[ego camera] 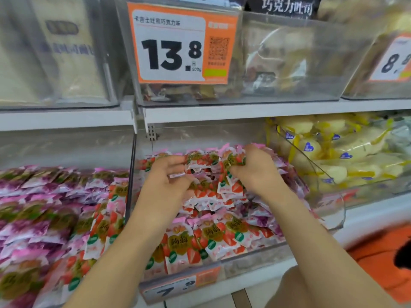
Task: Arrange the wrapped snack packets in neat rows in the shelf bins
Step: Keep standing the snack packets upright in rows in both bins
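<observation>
Squaring a row | strawberry packets (213, 192) lay heaped in the middle clear bin (255, 252) | my left hand (169, 181) and right hand (255, 172) each gripped packets | advice: butt edges, labels forward.

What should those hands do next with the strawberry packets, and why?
Probably set the packets held by the left hand and right hand down upright into the back row of the clear bin. Both hands grip packets near the back, and the rows in front already look neat.
</observation>
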A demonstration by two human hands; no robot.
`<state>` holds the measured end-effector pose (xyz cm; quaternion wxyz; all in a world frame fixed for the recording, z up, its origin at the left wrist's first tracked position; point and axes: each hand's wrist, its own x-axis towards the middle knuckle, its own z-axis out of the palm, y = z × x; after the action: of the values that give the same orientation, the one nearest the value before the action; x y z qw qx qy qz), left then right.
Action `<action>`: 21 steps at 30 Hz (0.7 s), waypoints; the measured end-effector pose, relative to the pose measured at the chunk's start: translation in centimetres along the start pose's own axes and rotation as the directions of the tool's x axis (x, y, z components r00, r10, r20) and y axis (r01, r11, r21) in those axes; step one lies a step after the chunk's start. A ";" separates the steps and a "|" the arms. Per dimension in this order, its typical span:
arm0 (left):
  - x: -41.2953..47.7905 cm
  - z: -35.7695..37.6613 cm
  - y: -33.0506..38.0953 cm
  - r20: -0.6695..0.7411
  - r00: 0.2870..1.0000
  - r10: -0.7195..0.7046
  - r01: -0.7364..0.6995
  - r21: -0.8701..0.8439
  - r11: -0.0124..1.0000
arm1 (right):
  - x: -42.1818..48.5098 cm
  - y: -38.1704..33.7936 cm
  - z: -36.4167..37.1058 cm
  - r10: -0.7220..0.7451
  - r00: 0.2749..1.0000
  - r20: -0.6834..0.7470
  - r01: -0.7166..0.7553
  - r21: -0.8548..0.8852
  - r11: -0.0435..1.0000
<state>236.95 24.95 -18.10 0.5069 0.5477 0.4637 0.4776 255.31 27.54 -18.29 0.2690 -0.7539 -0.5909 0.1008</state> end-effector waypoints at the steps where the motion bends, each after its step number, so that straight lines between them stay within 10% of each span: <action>1: 0.1 0.0 0.0 -0.002 1.000 0.003 -0.003 0.001 1.000 | 0.0 0.1 -0.2 -0.023 1.000 -0.020 0.024 0.014 1.000; 6: 0.3 -0.1 0.1 -0.015 1.000 -0.005 0.005 -0.011 1.000 | 0.4 1.0 -2.1 0.059 0.985 -0.161 0.003 0.361 0.933; 15: 0.3 0.0 0.0 -0.013 1.000 -0.014 0.014 -0.012 1.000 | 0.5 -0.5 0.6 -0.018 0.989 0.147 -0.009 0.178 0.984; 21: 0.4 -0.4 -0.2 -0.001 1.000 -0.019 0.019 0.000 1.000 | 0.1 -0.1 -1.2 0.163 0.983 0.089 -0.184 0.567 0.803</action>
<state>236.64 25.36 -18.27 0.5114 0.5430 0.4690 0.4729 255.83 27.27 -17.28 0.4621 -0.6871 -0.4664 0.3111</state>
